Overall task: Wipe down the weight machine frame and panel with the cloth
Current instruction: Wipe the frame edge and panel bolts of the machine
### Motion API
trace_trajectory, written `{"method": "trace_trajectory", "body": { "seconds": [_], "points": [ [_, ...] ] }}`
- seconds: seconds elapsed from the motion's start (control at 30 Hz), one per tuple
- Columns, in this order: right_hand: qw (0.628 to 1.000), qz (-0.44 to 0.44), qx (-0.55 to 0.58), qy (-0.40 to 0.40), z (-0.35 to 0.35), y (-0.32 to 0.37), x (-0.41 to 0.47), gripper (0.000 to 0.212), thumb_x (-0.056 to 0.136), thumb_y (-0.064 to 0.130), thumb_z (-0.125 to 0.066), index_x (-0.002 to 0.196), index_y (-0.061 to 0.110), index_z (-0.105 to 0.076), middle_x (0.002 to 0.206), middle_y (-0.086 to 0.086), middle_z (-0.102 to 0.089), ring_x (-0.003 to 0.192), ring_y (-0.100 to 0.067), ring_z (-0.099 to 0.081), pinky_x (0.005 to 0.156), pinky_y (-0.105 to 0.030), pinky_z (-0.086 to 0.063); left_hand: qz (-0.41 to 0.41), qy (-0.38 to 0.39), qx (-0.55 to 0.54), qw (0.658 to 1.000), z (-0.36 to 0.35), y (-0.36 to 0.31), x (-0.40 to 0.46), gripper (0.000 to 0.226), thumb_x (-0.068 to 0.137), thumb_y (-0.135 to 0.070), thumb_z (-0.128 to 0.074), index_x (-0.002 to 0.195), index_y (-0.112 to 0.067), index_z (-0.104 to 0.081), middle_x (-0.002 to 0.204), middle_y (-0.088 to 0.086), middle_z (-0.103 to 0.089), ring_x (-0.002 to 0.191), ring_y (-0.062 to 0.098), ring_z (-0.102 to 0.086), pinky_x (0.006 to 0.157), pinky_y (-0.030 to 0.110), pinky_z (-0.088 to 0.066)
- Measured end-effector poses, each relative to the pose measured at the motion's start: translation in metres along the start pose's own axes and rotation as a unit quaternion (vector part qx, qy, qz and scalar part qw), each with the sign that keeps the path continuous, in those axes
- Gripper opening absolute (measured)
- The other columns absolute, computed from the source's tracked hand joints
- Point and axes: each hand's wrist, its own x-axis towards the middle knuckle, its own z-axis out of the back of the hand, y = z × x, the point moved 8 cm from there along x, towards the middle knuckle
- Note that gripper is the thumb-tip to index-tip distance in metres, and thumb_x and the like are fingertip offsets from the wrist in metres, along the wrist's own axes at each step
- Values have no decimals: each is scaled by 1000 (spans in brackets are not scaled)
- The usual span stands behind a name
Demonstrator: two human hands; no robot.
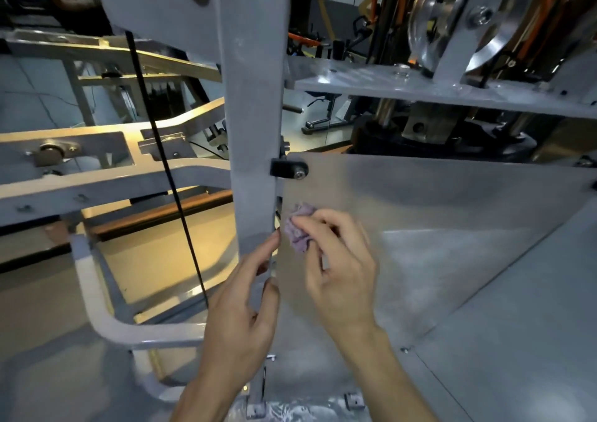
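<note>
Wiping now: the panel's upper left corner looks like the step in hand, close beside the upright.
Right hand (336, 266): fingers curled round a bunched purple cloth (298, 227), pinching it and pressing it flat to the panel.
Cloth: crumpled small, touching the panel just right of the upright's edge, below the black bracket (286, 167).
Left hand (245, 308): fingers curled about the near edge of the upright, thumb on the panel side; it seems to steady the person, and holds no cloth.
Panel (452, 214): a pale grey sheet spreading right and toward the near side from the hands; its surface is dull and hazy, with no clear mark of which part is done.
Frame upright (255, 114): a grey post rising from the left hand to the top of the view, with side arms (106, 179) reaching left.
Cable (168, 169): a thin black line hanging left of the upright, apart from both hands.
Next move, as I judge: sweep the cloth right across the panel with steady pressure, then go up the upright, keeping clear of the bracket bolt and cable.
</note>
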Motion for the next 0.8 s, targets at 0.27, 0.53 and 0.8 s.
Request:
{"method": "trace_trajectory", "body": {
  "seconds": [0.27,0.53,0.8],
  "points": [
    [997,61,-37,-21,13,21,30,27,100,8,-56,104,15,-81,102,-1,-72,87,-22,-63,75,-28,-51,52,12,-16,998,-7,21,-10,54,101,-10,-54,145,-40,-51,139,-35,-54,128,-11,-52,98,4,-40],
    [988,69,-73,115,-30,-15,-45,15,98,16,-65,102,19,-79,97,3,-67,86,-21,-65,71,-33,-55,88,8,-48,995,-13,33,-17,57,101,-2,-52,147,-37,-47,142,-29,-55,130,-6,-53,109,26,-47],
    [995,67,-75,2,-8,5,-3,21,96,9,-68,106,21,-81,91,1,-67,80,-23,-64,63,-32,-52,83,-8,-44,996,-11,27,-17,53,101,-2,-54,141,-36,-51,137,-32,-58,130,-6,-53,107,28,-46]
  ]
}}
